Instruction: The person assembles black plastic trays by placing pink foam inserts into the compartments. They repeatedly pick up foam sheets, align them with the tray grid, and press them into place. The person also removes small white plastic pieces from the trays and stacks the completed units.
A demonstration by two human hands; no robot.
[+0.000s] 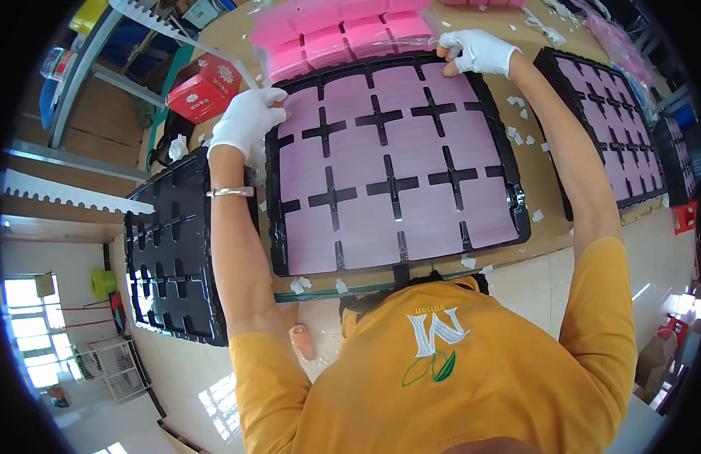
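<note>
A black plastic tray (274, 234) lies on the table in front of me. Over it is a thin lavender sheet (358, 151) with cross-shaped cutouts, and black ridges of the tray show through them. At the sheet's far left corner, my left hand (246, 123) is closed, its bare fingertips curled at the edge. My right hand (483, 54) is at the far right corner, thumb and fingers closed on the sheet's edge. Both hands wear white gloves with some fingertips bare. The exact grip of the left fingers is partly hidden.
To the left stands an empty black tray (172, 253); to the right, another tray with a lavender sheet (611, 125). Pink sheets in clear wrap (343, 34) are stacked beyond. A red box (204, 87) sits at far left. White scraps (301, 284) litter the table.
</note>
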